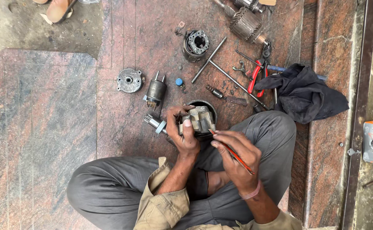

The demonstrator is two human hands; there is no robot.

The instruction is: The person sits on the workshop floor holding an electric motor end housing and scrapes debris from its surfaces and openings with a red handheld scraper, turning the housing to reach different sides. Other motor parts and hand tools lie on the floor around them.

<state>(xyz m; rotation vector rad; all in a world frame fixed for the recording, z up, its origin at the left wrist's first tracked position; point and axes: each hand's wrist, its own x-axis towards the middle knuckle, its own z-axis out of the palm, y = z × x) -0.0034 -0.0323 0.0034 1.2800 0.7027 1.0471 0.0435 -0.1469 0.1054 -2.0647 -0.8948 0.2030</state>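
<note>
My left hand [185, 135] grip closed round grey metal motor part [199, 121]. Right hand [237, 158] pinches thin red tool [232, 153], tip at part. Motor in bits: round cap [129, 80], coil piece [246, 24], small can part [156, 90] lie loose on stone floor [46, 119], not put back.

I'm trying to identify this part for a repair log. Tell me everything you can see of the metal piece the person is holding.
The metal housing is a blocky, dull grey casting, grimy and worn, with stepped edges and recesses. The left hand grips it from the left side, thumb lying across its face, holding it just above the person's lap and over a round dark cup-like part on the stone floor. A shaft with a pale collar sticks out left of the hand. The right hand holds a thin red tool whose tip meets the housing's lower right edge.
</note>
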